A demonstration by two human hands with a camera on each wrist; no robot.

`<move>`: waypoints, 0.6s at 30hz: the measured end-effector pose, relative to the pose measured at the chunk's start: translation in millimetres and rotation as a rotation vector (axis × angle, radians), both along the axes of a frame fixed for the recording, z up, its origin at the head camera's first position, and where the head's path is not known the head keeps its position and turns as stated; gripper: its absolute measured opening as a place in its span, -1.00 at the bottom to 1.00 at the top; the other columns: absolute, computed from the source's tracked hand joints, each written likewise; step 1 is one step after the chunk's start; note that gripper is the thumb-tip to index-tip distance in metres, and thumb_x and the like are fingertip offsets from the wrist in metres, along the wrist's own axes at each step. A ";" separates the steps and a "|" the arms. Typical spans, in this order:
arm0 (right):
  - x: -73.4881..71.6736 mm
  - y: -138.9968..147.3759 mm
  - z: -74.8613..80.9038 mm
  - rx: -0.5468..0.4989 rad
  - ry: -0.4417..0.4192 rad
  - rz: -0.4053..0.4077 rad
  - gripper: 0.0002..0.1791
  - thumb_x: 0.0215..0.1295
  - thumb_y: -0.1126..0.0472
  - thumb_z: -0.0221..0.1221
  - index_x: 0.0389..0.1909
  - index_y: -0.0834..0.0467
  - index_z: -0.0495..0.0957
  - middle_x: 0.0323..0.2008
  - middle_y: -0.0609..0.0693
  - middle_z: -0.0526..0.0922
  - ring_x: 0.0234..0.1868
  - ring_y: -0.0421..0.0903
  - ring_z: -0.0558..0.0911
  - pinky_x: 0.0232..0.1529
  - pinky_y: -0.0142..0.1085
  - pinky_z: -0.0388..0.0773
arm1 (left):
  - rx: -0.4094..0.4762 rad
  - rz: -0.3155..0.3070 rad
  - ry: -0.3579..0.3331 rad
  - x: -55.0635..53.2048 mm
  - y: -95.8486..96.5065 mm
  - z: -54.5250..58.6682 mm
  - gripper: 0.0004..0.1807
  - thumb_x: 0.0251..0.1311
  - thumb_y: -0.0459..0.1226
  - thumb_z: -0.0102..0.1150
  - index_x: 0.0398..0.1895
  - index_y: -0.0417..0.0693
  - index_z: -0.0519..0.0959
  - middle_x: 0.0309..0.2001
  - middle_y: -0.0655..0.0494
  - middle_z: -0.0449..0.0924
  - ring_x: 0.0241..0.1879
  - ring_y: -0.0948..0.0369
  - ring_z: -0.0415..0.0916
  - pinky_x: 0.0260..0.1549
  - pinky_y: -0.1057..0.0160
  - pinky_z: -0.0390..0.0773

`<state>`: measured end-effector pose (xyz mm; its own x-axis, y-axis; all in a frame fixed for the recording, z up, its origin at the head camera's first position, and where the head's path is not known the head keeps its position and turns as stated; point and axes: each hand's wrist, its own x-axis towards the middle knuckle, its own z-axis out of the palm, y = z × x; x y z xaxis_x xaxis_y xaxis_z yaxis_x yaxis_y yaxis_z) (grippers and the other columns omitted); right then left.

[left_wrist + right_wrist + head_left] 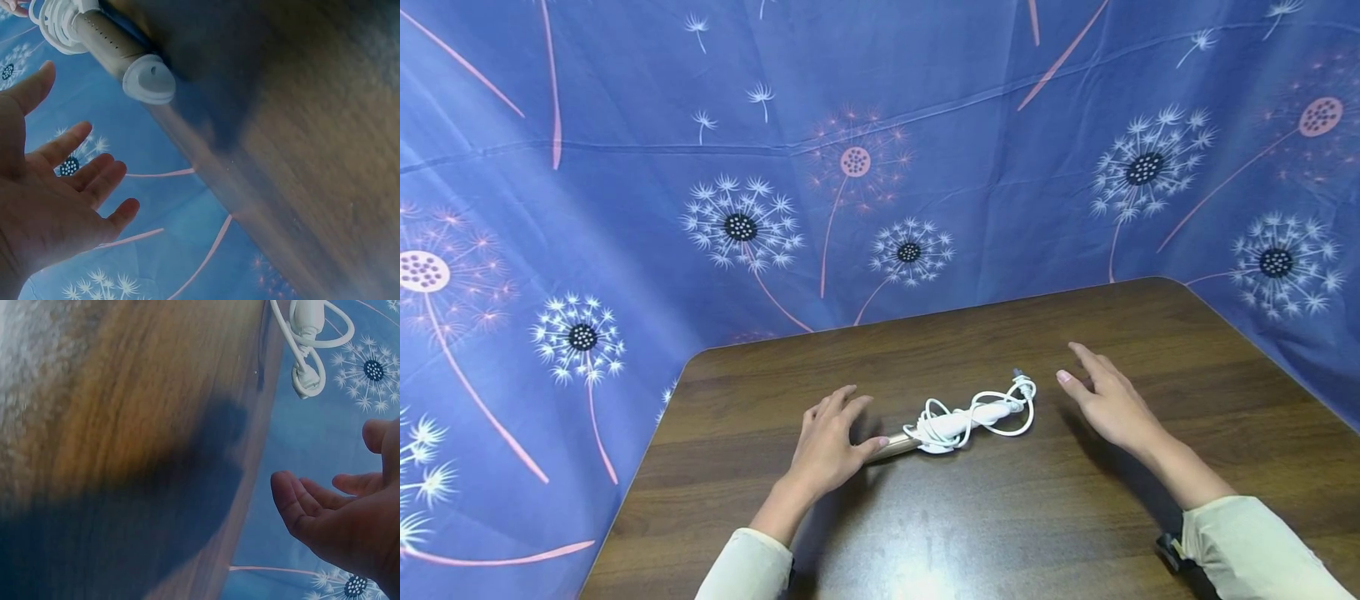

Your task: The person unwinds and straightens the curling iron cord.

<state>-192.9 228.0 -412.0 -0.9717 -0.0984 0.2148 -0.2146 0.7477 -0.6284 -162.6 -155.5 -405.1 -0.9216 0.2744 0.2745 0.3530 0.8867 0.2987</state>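
A curling iron with a white handle (951, 425) and a gold barrel (902, 444) lies on the table, its white cord (1019, 432) wound loosely around the handle. The plug end (1021, 379) points to the right and back. My left hand (826, 450) is beside the barrel's end, fingers spread and thumb overlapping it in the head view. In the left wrist view a gap shows between that hand and the barrel's white end cap (150, 80). My right hand (1112, 408) hovers to the right of the plug, fingers apart and holding nothing. The right wrist view shows the looped cord (307, 380) beyond the fingers.
The brown wood-grain table (1000, 517) has rounded back corners. Behind it hangs a blue cloth (1000, 208) printed with dandelions. Both forearms are in light sleeves (1262, 542), with a dark strap device (1171, 552) below the right cuff.
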 end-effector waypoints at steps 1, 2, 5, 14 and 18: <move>-0.4 -0.4 -0.6 -0.002 0.001 0.002 -0.32 0.28 -0.11 -0.18 0.32 0.14 -0.05 0.02 0.31 0.31 -0.08 0.22 0.40 -0.24 0.08 0.30 | -0.001 -0.002 0.001 0.1 0.6 -0.5 -0.31 -0.15 0.15 0.19 0.11 0.12 0.38 0.20 0.06 0.22 0.15 0.04 0.19 0.07 0.03 0.07; -0.4 -0.7 -0.9 -0.003 -0.001 0.003 -0.32 0.28 -0.12 -0.18 0.32 0.14 -0.04 0.02 0.32 0.31 -0.09 0.22 0.41 -0.24 0.08 0.30 | -0.007 -0.003 0.004 0.3 1.2 -1.2 -0.30 -0.16 0.15 0.19 0.11 0.12 0.38 0.19 0.06 0.22 0.15 0.04 0.19 0.06 0.03 0.07; -0.7 -1.3 -1.7 -0.009 -0.009 0.010 -0.32 0.28 -0.11 -0.18 0.32 0.15 -0.05 0.03 0.33 0.30 -0.08 0.23 0.41 -0.22 0.09 0.30 | -0.018 -0.012 0.008 0.8 2.7 -3.1 -0.31 -0.17 0.15 0.20 0.10 0.13 0.38 0.19 0.05 0.23 0.15 0.03 0.19 0.06 0.02 0.08; -1.6 -5.9 -4.1 -0.021 -0.022 0.021 -0.32 0.29 -0.10 -0.18 0.31 0.18 -0.04 0.07 0.36 0.29 -0.03 0.28 0.40 -0.13 0.13 0.25 | -0.033 -0.043 0.001 0.5 10.3 -9.9 -0.33 -0.17 0.14 0.20 0.08 0.14 0.39 0.17 0.05 0.25 0.13 0.05 0.22 0.03 0.04 0.10; -1.5 -7.3 -6.4 -0.026 -0.035 0.023 -0.31 0.28 -0.11 -0.18 0.32 0.17 -0.05 0.07 0.35 0.29 -0.02 0.28 0.40 -0.12 0.13 0.25 | -0.035 -0.050 -0.003 0.6 13.2 -13.0 -0.35 -0.16 0.12 0.21 0.08 0.14 0.39 0.17 0.04 0.25 0.14 0.07 0.21 0.02 0.04 0.12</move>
